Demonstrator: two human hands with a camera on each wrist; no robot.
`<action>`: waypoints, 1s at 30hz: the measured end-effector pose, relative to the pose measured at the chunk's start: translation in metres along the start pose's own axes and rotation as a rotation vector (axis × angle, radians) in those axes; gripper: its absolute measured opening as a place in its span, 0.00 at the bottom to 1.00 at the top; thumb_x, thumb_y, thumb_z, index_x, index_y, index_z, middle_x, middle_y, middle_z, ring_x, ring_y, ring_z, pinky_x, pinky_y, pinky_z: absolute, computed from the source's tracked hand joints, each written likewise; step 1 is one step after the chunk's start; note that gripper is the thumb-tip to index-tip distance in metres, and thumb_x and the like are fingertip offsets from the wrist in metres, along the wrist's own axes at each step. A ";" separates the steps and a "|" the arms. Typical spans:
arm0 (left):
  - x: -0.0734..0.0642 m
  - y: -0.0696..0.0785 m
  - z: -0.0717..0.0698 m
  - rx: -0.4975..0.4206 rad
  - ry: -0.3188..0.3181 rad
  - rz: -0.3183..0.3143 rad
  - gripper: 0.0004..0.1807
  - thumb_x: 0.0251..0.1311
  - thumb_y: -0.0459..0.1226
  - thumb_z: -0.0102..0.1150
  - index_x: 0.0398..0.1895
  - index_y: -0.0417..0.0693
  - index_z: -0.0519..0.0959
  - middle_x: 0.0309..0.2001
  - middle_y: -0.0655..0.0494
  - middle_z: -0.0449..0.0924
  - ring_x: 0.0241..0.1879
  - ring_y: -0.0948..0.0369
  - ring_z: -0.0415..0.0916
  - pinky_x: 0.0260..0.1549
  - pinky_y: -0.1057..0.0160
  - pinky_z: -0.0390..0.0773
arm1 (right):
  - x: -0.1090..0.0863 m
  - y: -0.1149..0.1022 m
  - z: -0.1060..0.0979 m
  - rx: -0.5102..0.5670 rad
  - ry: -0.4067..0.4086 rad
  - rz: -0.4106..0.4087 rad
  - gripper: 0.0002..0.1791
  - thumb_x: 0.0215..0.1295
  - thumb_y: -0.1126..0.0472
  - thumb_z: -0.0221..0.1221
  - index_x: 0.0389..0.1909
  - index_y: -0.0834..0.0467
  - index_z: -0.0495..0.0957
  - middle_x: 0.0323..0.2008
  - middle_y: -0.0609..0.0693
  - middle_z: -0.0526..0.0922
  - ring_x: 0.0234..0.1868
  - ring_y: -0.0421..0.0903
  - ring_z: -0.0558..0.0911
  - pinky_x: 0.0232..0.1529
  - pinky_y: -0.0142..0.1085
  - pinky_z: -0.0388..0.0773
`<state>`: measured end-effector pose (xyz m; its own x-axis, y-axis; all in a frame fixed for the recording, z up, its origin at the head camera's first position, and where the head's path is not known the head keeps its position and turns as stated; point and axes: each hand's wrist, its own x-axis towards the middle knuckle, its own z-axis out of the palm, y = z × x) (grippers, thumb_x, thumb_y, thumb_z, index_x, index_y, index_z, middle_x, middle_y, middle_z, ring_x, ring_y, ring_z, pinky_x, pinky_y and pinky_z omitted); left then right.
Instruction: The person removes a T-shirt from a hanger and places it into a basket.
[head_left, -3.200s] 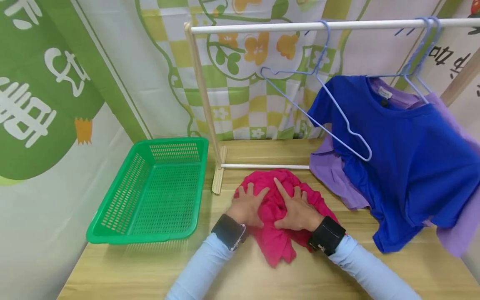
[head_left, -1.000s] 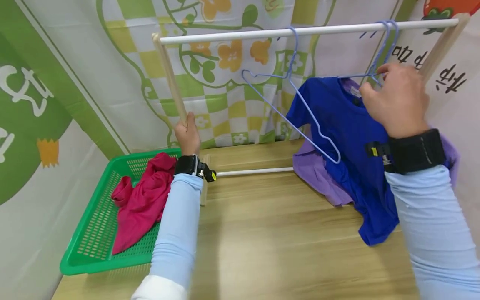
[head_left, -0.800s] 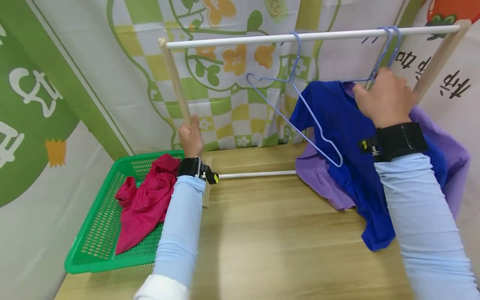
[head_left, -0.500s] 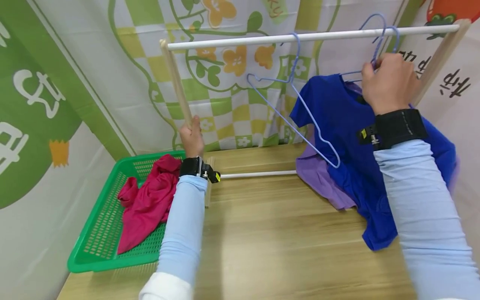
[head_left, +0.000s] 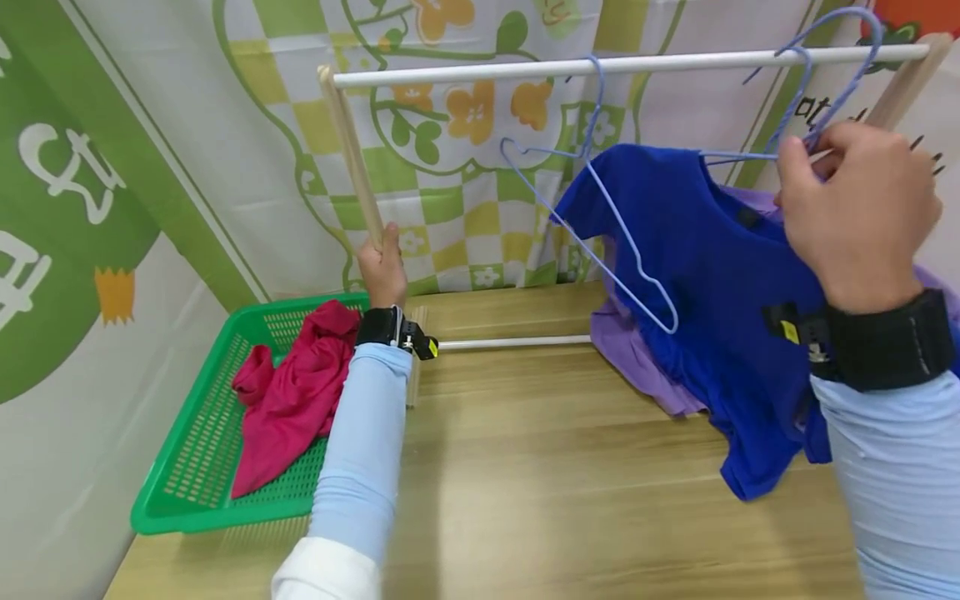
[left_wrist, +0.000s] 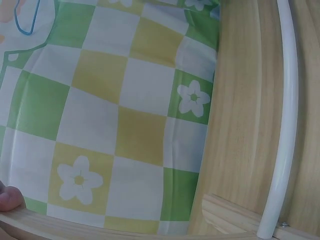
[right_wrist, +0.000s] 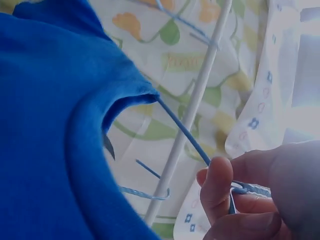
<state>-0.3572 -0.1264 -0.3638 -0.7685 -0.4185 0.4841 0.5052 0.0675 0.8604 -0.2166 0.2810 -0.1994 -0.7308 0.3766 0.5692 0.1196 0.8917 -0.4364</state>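
My right hand (head_left: pixel 858 208) pinches a blue wire hanger (right_wrist: pixel 185 131) just below its hook. On that hanger hangs a blue T-shirt (head_left: pixel 735 275), and the hook stands above and in front of the white rod (head_left: pixel 465 72), apart from it. A purple garment (head_left: pixel 637 362) hangs behind the T-shirt, mostly hidden; a second hook by my right hand stays over the rod. At left, my left hand (head_left: pixel 382 271) grips the wooden upright (head_left: pixel 348 150) of the rack. Only a fingertip of it shows in the left wrist view.
A bare blue hanger (head_left: pixel 598 104) hangs mid-rod, its lower part in front of the T-shirt's sleeve. Inside the green basket (head_left: pixel 187 523) at left lies a red garment (head_left: pixel 300 400). The rack's lower white bar (head_left: pixel 517 342) runs above the wooden table (head_left: pixel 570 483).
The red garment went from the table into the basket. My right hand took hold of the hanger, lifted its hook off the rod and moved it right and towards me. My left hand kept its grip.
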 end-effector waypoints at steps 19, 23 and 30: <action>0.015 -0.024 -0.006 0.016 0.002 -0.037 0.24 0.78 0.40 0.55 0.19 0.56 0.64 0.17 0.67 0.62 0.16 0.70 0.57 0.17 0.71 0.57 | -0.158 0.082 0.061 0.164 -0.078 -0.033 0.20 0.78 0.48 0.57 0.25 0.53 0.80 0.20 0.55 0.85 0.19 0.55 0.78 0.20 0.44 0.63; 0.013 -0.024 -0.006 0.010 0.005 -0.064 0.24 0.78 0.39 0.56 0.18 0.56 0.66 0.16 0.67 0.63 0.16 0.69 0.58 0.17 0.70 0.59 | -0.178 0.069 0.050 0.201 -0.061 -0.168 0.14 0.76 0.53 0.62 0.27 0.52 0.81 0.17 0.49 0.82 0.12 0.31 0.62 0.14 0.35 0.52; 0.014 -0.027 -0.007 0.046 -0.016 -0.098 0.22 0.78 0.40 0.55 0.20 0.56 0.68 0.17 0.67 0.64 0.17 0.71 0.60 0.18 0.71 0.61 | -0.182 0.010 0.027 0.318 0.074 -0.470 0.20 0.76 0.47 0.61 0.32 0.58 0.87 0.14 0.44 0.74 0.15 0.28 0.60 0.15 0.29 0.53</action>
<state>-0.3784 -0.1403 -0.3811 -0.8195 -0.4108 0.3996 0.4094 0.0683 0.9098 -0.1001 0.2147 -0.3266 -0.6061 -0.0152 0.7953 -0.4230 0.8529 -0.3061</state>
